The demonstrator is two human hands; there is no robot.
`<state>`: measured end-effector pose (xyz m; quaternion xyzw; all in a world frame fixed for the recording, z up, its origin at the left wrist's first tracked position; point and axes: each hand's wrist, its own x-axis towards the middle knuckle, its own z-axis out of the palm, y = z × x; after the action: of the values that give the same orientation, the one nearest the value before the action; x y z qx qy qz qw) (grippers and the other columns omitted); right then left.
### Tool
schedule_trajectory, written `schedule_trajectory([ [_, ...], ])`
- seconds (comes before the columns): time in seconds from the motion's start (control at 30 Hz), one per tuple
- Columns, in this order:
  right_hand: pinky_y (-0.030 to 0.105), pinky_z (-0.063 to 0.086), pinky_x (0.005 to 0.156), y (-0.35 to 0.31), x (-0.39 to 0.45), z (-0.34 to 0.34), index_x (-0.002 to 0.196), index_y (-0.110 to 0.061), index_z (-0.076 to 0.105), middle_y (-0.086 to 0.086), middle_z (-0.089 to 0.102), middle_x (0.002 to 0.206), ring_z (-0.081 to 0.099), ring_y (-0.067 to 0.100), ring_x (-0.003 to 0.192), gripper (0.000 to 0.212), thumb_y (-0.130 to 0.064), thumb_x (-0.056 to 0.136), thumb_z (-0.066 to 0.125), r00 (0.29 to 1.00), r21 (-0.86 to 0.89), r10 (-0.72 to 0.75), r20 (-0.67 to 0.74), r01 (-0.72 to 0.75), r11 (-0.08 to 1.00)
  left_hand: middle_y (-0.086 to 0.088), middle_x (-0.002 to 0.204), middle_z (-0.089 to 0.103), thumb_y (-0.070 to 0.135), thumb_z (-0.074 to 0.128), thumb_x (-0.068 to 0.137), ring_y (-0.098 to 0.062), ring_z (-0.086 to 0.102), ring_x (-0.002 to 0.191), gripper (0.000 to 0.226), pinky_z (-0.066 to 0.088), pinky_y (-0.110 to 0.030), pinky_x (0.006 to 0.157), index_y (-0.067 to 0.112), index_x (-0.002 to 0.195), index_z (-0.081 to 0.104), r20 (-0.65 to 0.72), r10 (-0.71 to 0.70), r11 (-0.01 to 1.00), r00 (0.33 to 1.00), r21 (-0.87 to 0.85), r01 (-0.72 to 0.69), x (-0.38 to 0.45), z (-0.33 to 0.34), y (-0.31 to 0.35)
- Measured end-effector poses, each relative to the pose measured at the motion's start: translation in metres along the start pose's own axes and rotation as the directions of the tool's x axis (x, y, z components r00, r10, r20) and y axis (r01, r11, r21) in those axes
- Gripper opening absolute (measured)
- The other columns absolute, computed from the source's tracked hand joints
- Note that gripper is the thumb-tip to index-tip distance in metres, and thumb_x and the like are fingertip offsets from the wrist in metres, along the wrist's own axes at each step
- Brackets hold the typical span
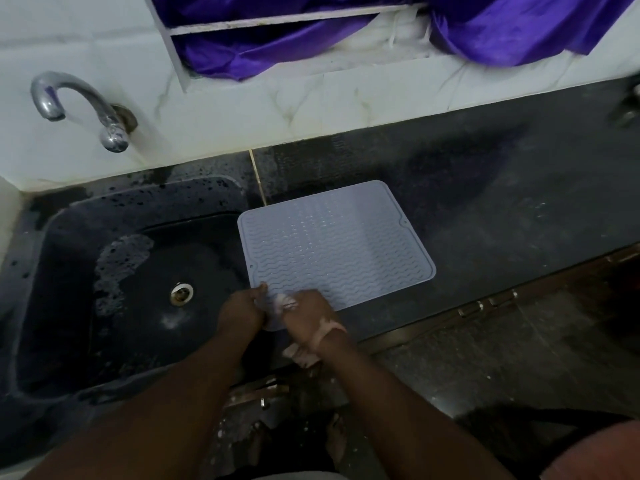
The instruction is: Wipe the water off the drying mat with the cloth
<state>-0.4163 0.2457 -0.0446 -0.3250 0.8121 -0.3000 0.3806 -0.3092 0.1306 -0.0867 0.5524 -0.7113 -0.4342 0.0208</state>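
Note:
A pale lilac drying mat (337, 242) with a wavy ribbed surface lies on the dark counter, just right of the sink. My left hand (242, 310) grips the mat's near left corner, which looks lifted a little off the counter. My right hand (306, 318) rests on the same corner beside it, holding a small pale cloth (285, 299) bunched under the fingers. A further bit of cloth (301, 356) pokes out below my right wrist at the counter's front edge. Water on the mat is hard to make out.
A dark sink (114, 289) with foam patches and a metal drain (181, 293) is to the left. A chrome tap (79, 105) sticks out of the white tiled wall. The black counter (502, 202) stretches right. Purple fabric (502, 26) hangs above. Cabinet handles (488, 303) line the front.

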Motion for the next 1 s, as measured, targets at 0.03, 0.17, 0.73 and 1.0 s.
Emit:
schedule_trajectory([
  [0.03, 0.027, 0.054, 0.060, 0.011, 0.008, -0.018, 0.077, -0.008, 0.066, 0.005, 0.068, 0.073, 0.065, 0.020, 0.067, 0.031, -0.034, 0.090, 0.055, 0.996, 0.022, 0.022, -0.081, -0.020, 1.000, -0.012, 0.138, 0.061, 0.021, 0.058, 0.101, -0.029, 0.060, 0.122, 0.036, 0.046, -0.031, 0.105, 0.022, 0.136, 0.063, 0.007, 0.005, 1.000, 1.000, 0.022, -0.005, 0.000, 0.001, 0.000],
  [0.17, 0.034, 0.048, 0.072, 0.064, 0.036, -0.095, 0.095, -0.009, 0.066, 0.012, 0.067, 0.100, 0.062, 0.024, 0.082, 0.032, -0.034, 0.097, 0.046, 0.898, -0.167, 0.141, -0.418, -0.229, 0.959, -0.017, 0.146, 0.045, 0.003, 0.051, 0.094, -0.034, 0.055, 0.125, 0.059, 0.047, -0.043, 0.107, 0.028, 0.147, 0.050, -0.003, 0.004, 0.991, 1.000, 0.134, -0.004, -0.006, 0.007, 0.004],
  [0.73, 0.034, 0.053, 0.087, 0.016, 0.000, -0.005, 0.113, -0.014, 0.062, 0.008, 0.049, 0.121, 0.063, 0.031, 0.102, 0.031, -0.032, 0.091, 0.052, 0.979, -0.218, -0.054, -0.198, 0.010, 0.976, -0.009, 0.116, 0.069, -0.010, 0.070, 0.083, -0.032, 0.067, 0.102, 0.036, 0.057, -0.042, 0.092, 0.017, 0.107, 0.074, -0.112, -0.354, 0.792, 0.929, -0.564, 0.234, 0.004, 0.019, 0.023],
  [1.0, 0.035, 0.047, 0.079, 0.092, 0.040, -0.140, 0.116, -0.011, 0.059, 0.011, 0.054, 0.122, 0.059, 0.032, 0.105, 0.034, -0.025, 0.085, 0.056, 0.843, -0.241, 0.198, -0.501, -0.355, 0.903, -0.008, 0.126, 0.067, -0.007, 0.073, 0.081, -0.019, 0.060, 0.098, 0.037, 0.051, -0.029, 0.085, 0.015, 0.111, 0.073, -0.223, -0.344, 0.815, 0.912, -0.552, 0.173, -0.004, 0.022, 0.018],
])
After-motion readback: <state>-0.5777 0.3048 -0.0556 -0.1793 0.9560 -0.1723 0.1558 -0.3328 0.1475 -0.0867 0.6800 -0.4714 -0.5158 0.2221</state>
